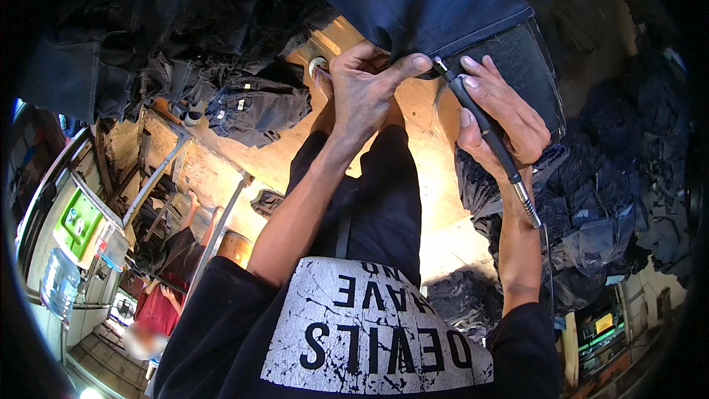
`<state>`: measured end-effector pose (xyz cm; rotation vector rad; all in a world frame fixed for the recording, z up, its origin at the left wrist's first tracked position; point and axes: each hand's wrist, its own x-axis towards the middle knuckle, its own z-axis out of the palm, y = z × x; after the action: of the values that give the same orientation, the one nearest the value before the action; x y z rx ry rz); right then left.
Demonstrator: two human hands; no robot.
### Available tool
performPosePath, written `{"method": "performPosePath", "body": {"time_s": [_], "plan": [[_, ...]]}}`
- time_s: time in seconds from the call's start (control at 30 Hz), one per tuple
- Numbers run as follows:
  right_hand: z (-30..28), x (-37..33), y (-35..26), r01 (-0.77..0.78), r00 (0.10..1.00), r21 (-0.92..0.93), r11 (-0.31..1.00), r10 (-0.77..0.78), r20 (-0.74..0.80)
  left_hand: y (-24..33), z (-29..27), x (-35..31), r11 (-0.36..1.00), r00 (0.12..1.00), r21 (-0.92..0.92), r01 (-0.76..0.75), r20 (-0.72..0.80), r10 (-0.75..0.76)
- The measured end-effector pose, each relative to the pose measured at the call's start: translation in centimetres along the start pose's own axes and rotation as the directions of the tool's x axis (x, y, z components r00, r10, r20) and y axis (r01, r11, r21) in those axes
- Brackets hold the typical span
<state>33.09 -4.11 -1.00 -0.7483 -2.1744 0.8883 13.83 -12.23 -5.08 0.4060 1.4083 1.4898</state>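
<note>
Dark blue denim cloth (443, 0) with a stitched hem hangs down at the top middle. My left hand (362, 92) is closed on its lower edge, the thumb lying along the hem and pointing right. In my right hand (513, 114) is a black pen-shaped handpiece (484, 120), gripped between thumb and fingers. Its metal tip points up and left, close to the hem and my left thumb; whether it touches the cloth I cannot tell. At the handpiece's lower end, a metal spring sleeve (527, 203) leads to a thin cable.
Dark garments (591, 199) are heaped at the right, with more dark cloth (155, 37) at the upper left. A folded dark garment (255, 111) lies left of my hands. Metal rails (218, 233), a water bottle (60, 284) and a person in red (159, 310) are at lower left.
</note>
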Motion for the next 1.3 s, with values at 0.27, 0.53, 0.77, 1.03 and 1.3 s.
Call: {"method": "performPosePath", "body": {"time_s": [0.27, 0.53, 0.77, 1.03, 1.3], "plan": [[-0.1, -0.2, 0.2, -0.003, 1.000, -0.018, 1.000, 0.003, -0.007, -0.1, -0.1, -0.2, 0.998, 0.999, 0.053, -0.038, 0.008, 0.037], [-0.2, -0.3, 0.3, -0.018, 0.999, -0.025, 1.000, 0.017, -0.030, -0.5, -0.2, -0.1, 0.997, 0.998, 0.046, -0.054, 0.019, 0.053], [-0.3, -0.5, 0.4, -0.047, 0.998, -0.034, 0.998, 0.045, -0.044, -1.0, -0.7, 0.2, 0.997, 0.998, 0.044, -0.065, 0.025, 0.064], [-0.6, -0.6, 0.5, -0.076, 0.995, -0.045, 0.996, 0.073, -0.062, -1.2, -1.0, 0.4, 0.992, 0.998, 0.113, -0.060, 0.035, 0.057], [-1.3, -1.6, 0.8, -0.187, 0.907, 0.005, 0.982, 0.174, -0.384, -0.9, -1.1, 0.1, 0.989, 0.999, 0.145, -0.010, 0.033, 0.005]]}}
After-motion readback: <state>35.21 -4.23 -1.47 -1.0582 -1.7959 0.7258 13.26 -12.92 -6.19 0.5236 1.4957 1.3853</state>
